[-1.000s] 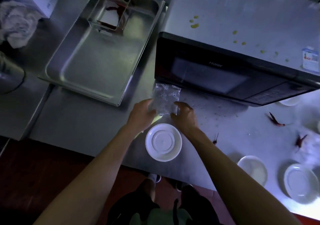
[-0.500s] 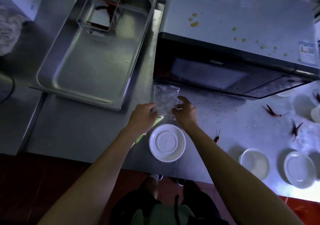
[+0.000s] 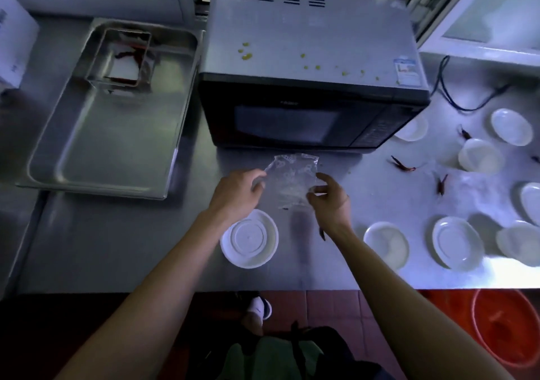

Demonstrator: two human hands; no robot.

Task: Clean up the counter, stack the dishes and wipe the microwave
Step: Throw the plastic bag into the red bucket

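Pinching a clear plastic bag (image 3: 292, 182) by its side edges, left hand (image 3: 237, 193) and right hand (image 3: 329, 201) fingers, above bare counter (image 3: 122, 242).

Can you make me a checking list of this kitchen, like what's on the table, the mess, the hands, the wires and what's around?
Surface: steel counter, with small crumbs in front of the microwave.
Job's things: grey microwave with black door, yellow drips on its top; white round dishes scattered at right, one upside-down white dish near the front edge.
Clutter: red dried chillies on the counter; large steel tray holding a smaller steel tin.
Hands: left hand and right hand each pinch a side of a clear crinkled plastic bag.
Cables: black cord right of the microwave.
Surroundings: orange basin on the floor; white box at far left.
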